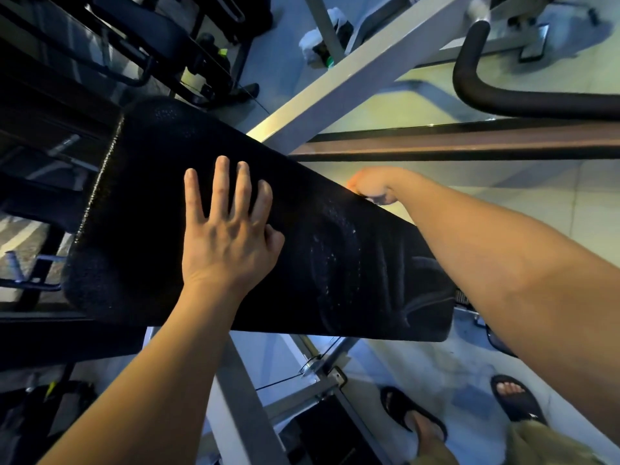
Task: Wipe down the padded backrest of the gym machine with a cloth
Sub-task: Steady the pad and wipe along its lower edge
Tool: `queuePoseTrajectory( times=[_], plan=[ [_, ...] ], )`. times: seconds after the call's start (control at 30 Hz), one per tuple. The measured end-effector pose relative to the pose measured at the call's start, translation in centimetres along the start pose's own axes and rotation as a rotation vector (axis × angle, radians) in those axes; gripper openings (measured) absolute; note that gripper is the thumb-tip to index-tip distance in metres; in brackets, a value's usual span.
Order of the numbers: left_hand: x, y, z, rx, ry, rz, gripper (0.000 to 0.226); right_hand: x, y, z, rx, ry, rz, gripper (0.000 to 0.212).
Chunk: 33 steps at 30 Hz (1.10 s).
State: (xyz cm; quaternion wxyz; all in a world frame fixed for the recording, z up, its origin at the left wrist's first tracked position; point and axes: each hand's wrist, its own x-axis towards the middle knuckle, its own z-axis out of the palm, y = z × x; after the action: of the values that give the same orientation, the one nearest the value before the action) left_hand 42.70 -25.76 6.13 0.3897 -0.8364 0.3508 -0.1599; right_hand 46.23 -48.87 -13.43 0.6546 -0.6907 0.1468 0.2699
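Note:
The black padded backrest (141, 203) slants across the middle of the view, with wet streaks and droplets on its right part (339, 250). My left hand (228, 229) lies flat on the pad, fingers spread, holding nothing. My right hand (370, 184) is curled over the pad's far edge, its fingers hidden behind the padding. A small dark wad that looks like the cloth (380, 199) peeks out under that palm, pressed against the edge; most of it is hidden.
A white steel frame beam (352, 75) rises behind the pad. A black curved handle bar (476, 85) and a dark rail (469, 142) lie at the right. Other dark machines stand at the left. My feet in black sandals (412, 417) are on the tiled floor below.

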Motion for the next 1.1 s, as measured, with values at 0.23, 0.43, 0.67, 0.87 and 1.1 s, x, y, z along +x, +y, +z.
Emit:
queuePoseTrajectory(
  times=[0.23, 0.43, 0.67, 0.87, 1.1],
  plan=[
    [-0.1, 0.0, 0.2, -0.03, 0.025, 0.001, 0.067, 0.0, -1.4, -0.1, 0.017, -0.039, -0.088, 0.044],
    [0.0, 0.0, 0.2, -0.033, 0.041, 0.009, 0.067, 1.3, 5.0, -0.8, -0.144, 0.039, 0.146, 0.021],
    [0.0, 0.2, 0.1, -0.031, 0.024, 0.008, 0.067, -2.6, -2.3, 0.2, 0.144, 0.154, -0.27, 0.025],
    [0.1, 0.2, -0.1, -0.019, 0.007, -0.003, 0.067, -3.2, 5.4, 0.9, 0.027, 0.34, -0.19, 0.036],
    [0.2, 0.6, -0.2, -0.018, -0.001, -0.014, 0.067, -4.3, -0.7, 2.3, 0.078, 0.346, -0.413, 0.028]
  ],
)
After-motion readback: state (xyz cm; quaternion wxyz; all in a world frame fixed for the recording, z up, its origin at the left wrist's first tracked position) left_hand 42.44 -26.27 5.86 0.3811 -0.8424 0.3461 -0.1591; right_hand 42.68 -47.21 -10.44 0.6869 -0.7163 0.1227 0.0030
